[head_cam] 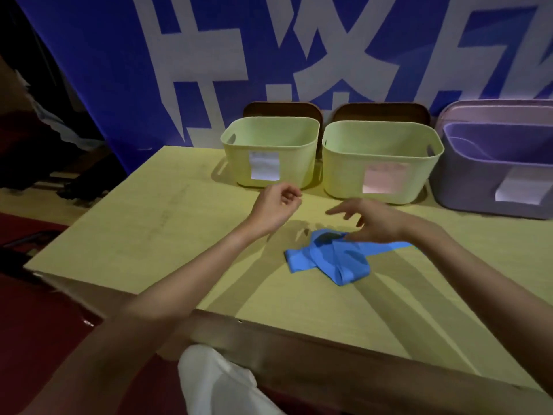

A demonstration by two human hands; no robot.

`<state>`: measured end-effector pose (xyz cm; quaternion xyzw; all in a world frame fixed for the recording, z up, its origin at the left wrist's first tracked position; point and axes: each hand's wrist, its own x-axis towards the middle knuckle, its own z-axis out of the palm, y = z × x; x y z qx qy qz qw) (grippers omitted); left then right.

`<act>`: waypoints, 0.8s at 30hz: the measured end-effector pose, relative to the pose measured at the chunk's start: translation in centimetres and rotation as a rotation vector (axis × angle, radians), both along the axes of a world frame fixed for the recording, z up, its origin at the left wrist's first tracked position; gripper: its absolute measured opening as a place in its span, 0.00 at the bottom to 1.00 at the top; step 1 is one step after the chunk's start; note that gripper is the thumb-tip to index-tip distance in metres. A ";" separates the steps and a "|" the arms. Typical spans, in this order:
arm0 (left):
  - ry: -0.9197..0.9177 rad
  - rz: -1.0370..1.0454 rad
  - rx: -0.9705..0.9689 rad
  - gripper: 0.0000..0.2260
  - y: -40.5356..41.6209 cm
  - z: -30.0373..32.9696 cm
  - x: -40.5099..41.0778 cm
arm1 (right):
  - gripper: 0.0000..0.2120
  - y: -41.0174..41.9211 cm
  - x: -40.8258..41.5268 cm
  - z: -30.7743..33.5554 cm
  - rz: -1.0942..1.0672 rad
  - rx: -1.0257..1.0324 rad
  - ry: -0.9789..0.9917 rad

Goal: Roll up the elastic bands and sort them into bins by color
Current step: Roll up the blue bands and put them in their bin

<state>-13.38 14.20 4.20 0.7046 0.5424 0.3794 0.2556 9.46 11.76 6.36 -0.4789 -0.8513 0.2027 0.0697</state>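
Three bins stood in a row along the far edge of the table [143,235]: a left green bin [270,151], a middle green bin [381,161], and a purple bin [496,175] at far right. One blue band [327,260] lay crumpled on the table, near of the middle bin, a flat tail running off to the right under the right forearm.

Left hand [276,205] was raised above the table just near the left bin, palm up, fingers loosely curled, holding nothing. Right hand [371,220] hovered over the far end of the band, fingers spread and relaxed; whether it touched the band could not be told.

Handling, as judged: band looked thin, soft, light and limp, folded over itself, likely stretchy and a little clingy. Nothing fragile. Would need flattening before rolling. Best hold seemed the free tail at right or the flat end at left, pinched across its width, rolling from one end.

Labels: white paper label [264,165] on left bin, pinkish label [384,178] on middle bin, white label [516,190] on purple bin. Writing on all too faint to read. Large white characters on blue banner [104,70] behind, cut off, not legible.
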 end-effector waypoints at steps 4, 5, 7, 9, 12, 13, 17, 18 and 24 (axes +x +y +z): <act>-0.191 0.101 -0.163 0.03 -2.4 -2.0 0.7 | 0.21 -1.1 -0.7 -3.1 -0.083 0.068 0.042; -0.230 0.115 -0.185 0.04 -2.9 -2.2 0.9 | 0.17 -1.2 -0.8 -3.5 -0.103 0.113 0.045; -0.282 0.108 -0.225 0.09 -4.0 -2.0 1.4 | 0.10 -1.3 -0.7 -3.5 -0.139 0.191 0.061; -0.280 0.040 -0.251 0.16 -5.0 -1.5 1.9 | 0.08 -1.5 -0.4 -2.2 -0.167 0.245 0.091; -0.234 -0.078 -0.253 0.27 -5.7 -1.0 2.5 | 0.07 -1.6 0.2 1.0 -0.147 0.327 0.122; -0.225 -0.104 -0.259 0.29 -5.9 -0.8 2.8 | 0.07 -1.6 0.3 2.1 -0.133 0.354 0.124; -0.236 -0.148 -0.263 0.35 -6.1 -0.3 4.4 | 0.08 -2.3 1.1 5.9 -0.135 0.467 0.164; -0.246 -0.164 -0.263 0.36 -6.1 -0.2 4.8 | 0.08 -2.6 1.3 6.7 -0.126 0.489 0.173; -0.294 -0.291 -0.308 0.40 -6.3 0.4 7.2 | 0.08 -4.2 2.1 10.0 -0.150 0.630 0.237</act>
